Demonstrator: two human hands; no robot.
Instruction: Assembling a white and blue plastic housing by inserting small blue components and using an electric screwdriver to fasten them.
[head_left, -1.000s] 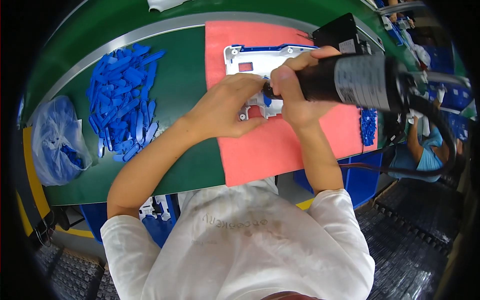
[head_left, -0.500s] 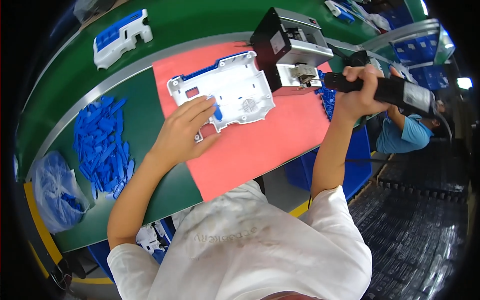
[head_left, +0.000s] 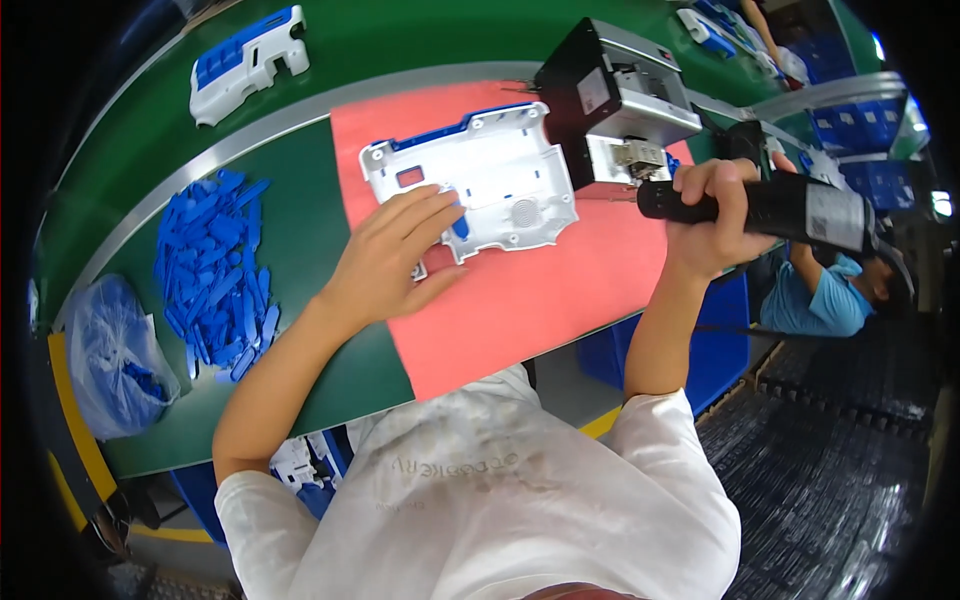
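A white plastic housing shell point(head_left: 510, 187) with a blue edge lies inner side up on a pink mat. My left hand point(head_left: 395, 250) rests over its left part, fingertips on a small blue plastic strip point(head_left: 460, 226) inside it, thumb by the near edge. The fingers partly cover the strip. In the air to the right, my right hand point(head_left: 715, 220) is wrapped round a black electric screwdriver point(head_left: 815, 210). Its tip points left, just in front of the screw feeder point(head_left: 625, 100), a black and silver box. Whether a screw sits on the bit is too small to tell.
A heap of blue plastic strips point(head_left: 212, 270) lies left on the green bench, beside a clear bag point(head_left: 115, 360) of blue parts. Another white and blue housing point(head_left: 250, 65) stands at the back. A co-worker in a blue shirt point(head_left: 820, 295) is at the right.
The screwdriver has drawn back from the feeder's front, toward me and slightly left. My left hand stays on the shell. The whole view has shifted a little.
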